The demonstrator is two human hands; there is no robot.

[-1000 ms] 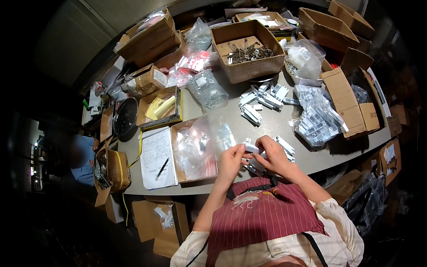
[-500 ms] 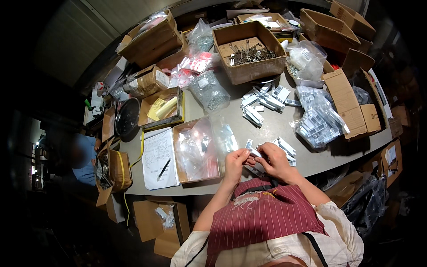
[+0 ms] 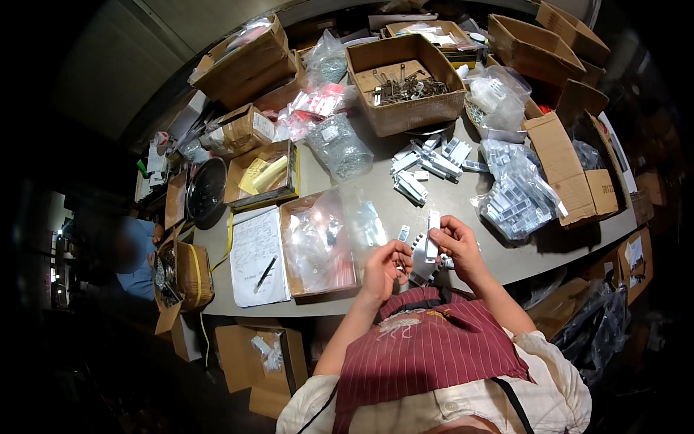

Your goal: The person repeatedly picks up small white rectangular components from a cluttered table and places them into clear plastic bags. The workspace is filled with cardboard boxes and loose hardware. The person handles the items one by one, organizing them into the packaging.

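Note:
My right hand [image 3: 460, 249] pinches a slim white rectangular metal part [image 3: 432, 237] by its side, its long side pointing away from me. To its left, my left hand [image 3: 385, 269] has loosely curled fingers that stand apart, and I see nothing held in them. Just beyond its fingertips lies a small white-and-grey piece [image 3: 403, 232]. Between the hands, a row of small metal pieces [image 3: 418, 260] sits at the table's near edge, partly covered by the hands. Farther back is a loose pile of similar white metal parts [image 3: 426, 165].
At left stand an open carton with clear bags [image 3: 284, 253], handwritten sheets [image 3: 249, 235] and a pen [image 3: 265, 275]. A deep carton of metal clips [image 3: 405, 119] is at the back. Bagged parts [image 3: 517, 199] lie right. A person in blue [image 3: 137, 257] is far left.
My hands have moved apart from their joint hold. The right one now holds the long white part out to the right, while the left has loosened its fingers.

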